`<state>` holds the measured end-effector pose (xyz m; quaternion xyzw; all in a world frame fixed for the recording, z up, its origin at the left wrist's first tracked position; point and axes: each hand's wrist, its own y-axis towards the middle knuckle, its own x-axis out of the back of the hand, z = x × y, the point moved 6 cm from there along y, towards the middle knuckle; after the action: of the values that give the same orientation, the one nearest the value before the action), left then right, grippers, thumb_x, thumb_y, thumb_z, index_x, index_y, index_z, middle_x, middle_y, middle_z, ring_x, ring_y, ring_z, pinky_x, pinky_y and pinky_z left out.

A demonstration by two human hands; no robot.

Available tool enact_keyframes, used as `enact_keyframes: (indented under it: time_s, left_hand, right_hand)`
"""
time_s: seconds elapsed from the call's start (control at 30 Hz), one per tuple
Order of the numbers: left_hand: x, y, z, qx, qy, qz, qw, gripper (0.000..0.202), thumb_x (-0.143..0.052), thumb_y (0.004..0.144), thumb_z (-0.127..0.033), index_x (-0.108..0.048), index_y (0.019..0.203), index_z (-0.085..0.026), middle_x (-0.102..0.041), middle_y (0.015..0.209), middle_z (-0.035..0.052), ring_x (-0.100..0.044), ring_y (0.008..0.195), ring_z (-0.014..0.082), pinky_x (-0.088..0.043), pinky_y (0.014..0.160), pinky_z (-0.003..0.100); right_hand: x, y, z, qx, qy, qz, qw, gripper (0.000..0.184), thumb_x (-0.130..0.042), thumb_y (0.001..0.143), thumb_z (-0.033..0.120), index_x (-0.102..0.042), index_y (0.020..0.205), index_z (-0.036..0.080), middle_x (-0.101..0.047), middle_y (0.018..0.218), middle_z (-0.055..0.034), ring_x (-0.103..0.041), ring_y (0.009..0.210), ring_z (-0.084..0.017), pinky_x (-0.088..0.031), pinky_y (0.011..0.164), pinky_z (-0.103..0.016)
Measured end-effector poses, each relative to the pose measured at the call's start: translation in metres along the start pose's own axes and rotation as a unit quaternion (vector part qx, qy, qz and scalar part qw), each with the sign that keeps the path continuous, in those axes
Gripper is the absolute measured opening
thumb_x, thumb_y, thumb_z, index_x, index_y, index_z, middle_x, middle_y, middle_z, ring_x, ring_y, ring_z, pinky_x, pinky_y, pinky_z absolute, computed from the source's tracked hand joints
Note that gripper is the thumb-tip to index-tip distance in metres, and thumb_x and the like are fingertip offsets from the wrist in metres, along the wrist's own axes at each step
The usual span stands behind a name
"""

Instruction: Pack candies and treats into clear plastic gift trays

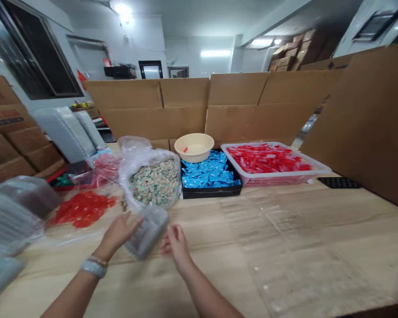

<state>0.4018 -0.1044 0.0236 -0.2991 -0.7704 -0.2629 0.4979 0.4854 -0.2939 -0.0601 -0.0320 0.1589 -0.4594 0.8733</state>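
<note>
My left hand grips the left side of a small clear plastic container with a dark inside, held tilted just above the wooden table. My right hand is beside the container's lower right end, fingers curled, touching or nearly touching it. A watch band sits on my left wrist. Right behind the container stands an open plastic bag of green-and-tan wrapped candies. A clear bag of red candies lies to the left of it.
A black tray of blue packets, a cream bowl and a white basket of red packets stand at the back. Clear plastic trays lie on the right. Stacked clear containers sit left. Cardboard boxes wall the table.
</note>
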Motion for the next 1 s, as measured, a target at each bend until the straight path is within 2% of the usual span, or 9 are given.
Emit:
enact_keyframes:
  time_s: [0.07,0.13,0.27,0.37,0.43,0.5,0.57,0.73,1.0]
  left_hand:
    - [-0.012,-0.014,0.008,-0.001,0.0,0.055,0.998,0.06,-0.05,0.066,-0.053,-0.049,0.107,-0.009,-0.058,0.101,0.0136,-0.053,0.095,0.0266,-0.041,0.083,0.036]
    - [-0.014,-0.028,0.0,-0.019,0.008,0.045,0.999,0.059,-0.054,0.064,-0.048,-0.048,0.108,-0.01,-0.056,0.101,0.0129,-0.051,0.095,0.0266,-0.04,0.083,0.037]
    - [-0.003,-0.059,-0.037,-0.104,0.004,0.01,0.994,0.037,-0.055,0.066,-0.032,-0.054,0.101,-0.02,-0.052,0.101,0.008,-0.046,0.097,0.0252,-0.037,0.086,0.038]
    - [-0.001,-0.082,-0.066,-0.155,-0.003,0.004,0.988,0.036,-0.054,0.064,-0.021,-0.055,0.1,-0.024,-0.049,0.108,0.0078,-0.04,0.105,0.026,-0.034,0.091,0.04]
    - [-0.005,-0.09,-0.078,-0.159,-0.018,0.022,0.987,0.036,-0.056,0.064,-0.024,-0.055,0.101,-0.026,-0.047,0.112,0.0071,-0.038,0.109,0.0272,-0.033,0.091,0.04]
    - [-0.01,-0.088,-0.083,-0.142,-0.047,0.037,0.988,0.038,-0.057,0.065,-0.034,-0.055,0.102,-0.025,-0.046,0.113,0.0077,-0.038,0.108,0.0277,-0.034,0.09,0.041]
    - [-0.015,-0.076,-0.082,-0.104,-0.087,0.051,0.989,0.05,-0.056,0.066,-0.04,-0.049,0.11,-0.019,-0.045,0.114,0.011,-0.04,0.108,0.0272,-0.034,0.091,0.04]
    - [-0.037,-0.053,-0.081,-0.064,-0.195,0.15,0.967,0.076,-0.056,0.065,-0.037,-0.024,0.13,-0.013,-0.041,0.12,0.0135,-0.043,0.109,0.0239,-0.035,0.092,0.035]
    - [-0.037,-0.054,-0.08,-0.066,-0.225,0.14,0.962,0.079,-0.06,0.06,-0.037,-0.027,0.129,-0.014,-0.041,0.124,0.0142,-0.042,0.111,0.026,-0.035,0.092,0.037]
  right_hand:
    - [-0.04,0.024,-0.01,-0.056,0.018,-0.015,0.998,0.028,-0.05,0.071,0.048,-0.044,0.075,0.022,-0.046,0.052,0.0072,-0.041,0.035,-0.008,-0.037,0.034,-0.02]
    - [-0.052,0.034,-0.02,-0.065,0.008,-0.027,0.998,0.026,-0.056,0.068,0.044,-0.043,0.069,0.022,-0.043,0.048,0.009,-0.039,0.034,-0.006,-0.034,0.033,-0.017]
    - [-0.031,0.023,-0.036,-0.08,-0.02,-0.009,0.997,0.028,-0.063,0.06,0.039,-0.043,0.056,0.02,-0.039,0.038,0.0095,-0.035,0.029,-0.006,-0.025,0.029,-0.016]
    - [-0.006,0.011,-0.026,-0.083,-0.023,-0.004,0.996,0.035,-0.066,0.056,0.042,-0.04,0.048,0.019,-0.035,0.033,0.0093,-0.032,0.028,-0.005,-0.02,0.028,-0.016]
    - [0.005,0.005,-0.013,-0.079,0.014,-0.001,0.997,0.037,-0.059,0.061,0.053,-0.045,0.056,0.019,-0.042,0.039,0.0076,-0.038,0.031,-0.006,-0.026,0.03,-0.016]
    - [0.004,-0.001,0.0,-0.072,0.093,0.026,0.993,0.04,-0.052,0.065,0.059,-0.047,0.069,0.019,-0.05,0.049,0.006,-0.045,0.037,-0.007,-0.035,0.035,-0.017]
    - [-0.005,-0.006,0.008,-0.066,0.152,0.065,0.984,0.041,-0.06,0.061,0.055,-0.046,0.071,0.019,-0.05,0.053,0.0067,-0.047,0.04,-0.007,-0.039,0.038,-0.018]
    - [-0.016,-0.004,0.0,-0.116,0.162,0.08,0.977,0.043,-0.062,0.059,0.056,-0.041,0.067,0.019,-0.042,0.042,0.0104,-0.038,0.031,-0.004,-0.035,0.03,-0.015]
    - [-0.014,0.002,0.005,-0.131,0.173,0.152,0.964,0.042,-0.066,0.058,0.05,-0.036,0.064,0.019,-0.042,0.046,0.0109,-0.039,0.034,-0.003,-0.039,0.034,-0.016]
